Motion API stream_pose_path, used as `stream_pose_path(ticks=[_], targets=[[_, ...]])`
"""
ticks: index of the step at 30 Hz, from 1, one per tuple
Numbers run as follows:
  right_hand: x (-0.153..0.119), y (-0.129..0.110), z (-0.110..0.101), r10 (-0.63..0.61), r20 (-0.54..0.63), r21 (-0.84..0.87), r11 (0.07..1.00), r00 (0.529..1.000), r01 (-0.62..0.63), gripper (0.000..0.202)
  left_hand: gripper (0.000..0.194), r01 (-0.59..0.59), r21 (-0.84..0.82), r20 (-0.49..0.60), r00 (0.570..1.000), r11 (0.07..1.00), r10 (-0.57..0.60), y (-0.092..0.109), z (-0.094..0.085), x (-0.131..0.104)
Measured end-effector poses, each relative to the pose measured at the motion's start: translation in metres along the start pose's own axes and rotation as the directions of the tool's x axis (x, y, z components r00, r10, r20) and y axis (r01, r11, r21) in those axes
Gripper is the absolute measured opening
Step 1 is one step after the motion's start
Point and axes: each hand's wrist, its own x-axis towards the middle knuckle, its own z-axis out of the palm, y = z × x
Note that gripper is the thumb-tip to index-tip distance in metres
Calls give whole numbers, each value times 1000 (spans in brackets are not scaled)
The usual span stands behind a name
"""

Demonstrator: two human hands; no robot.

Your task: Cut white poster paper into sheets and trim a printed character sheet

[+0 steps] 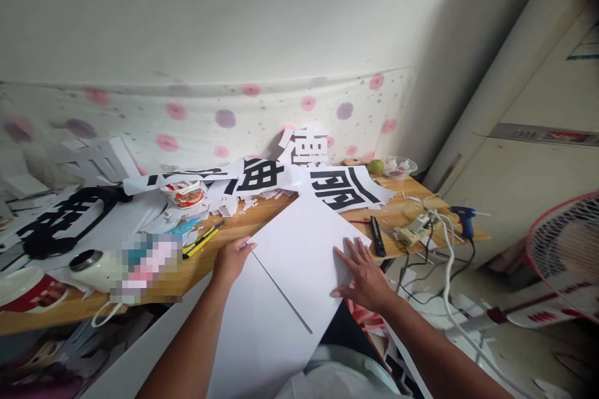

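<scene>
A smaller white board sheet [294, 255] lies on top of a larger white board sheet [253, 336], which slopes from the table toward my lap. My left hand [233, 262] pinches the left corner of the smaller sheet, thumb uppermost. Flat on that sheet's right side rests my right hand [362, 274], fingers spread. Beyond the sheets are printed papers with bold black characters [344, 187]. A yellow utility knife [204, 239] lies left of my left hand. Close to my right fingertips is a black-handled tool [377, 235], its kind unclear.
To the right are a blue glue gun [464, 219], a power strip [416, 229] with trailing cables and a fan [566, 255]. At left stand a paper noodle cup [183, 194] and a bottle [88, 268]. White cut-out characters [306, 146] lean against the wall; scraps litter the wooden table [271, 209].
</scene>
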Motion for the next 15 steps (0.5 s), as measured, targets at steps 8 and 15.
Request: stream_pose_path(ticks=[8,15], targets=[[4,-10,-18,62,50,62,996,997,-65,118,48,104,-118,160,983,988,-85,17,-14,18],[-41,-34,1,339,-234,415,883,911,-222,51,48,97,-80,138,987,992,-85,35,-22,12]])
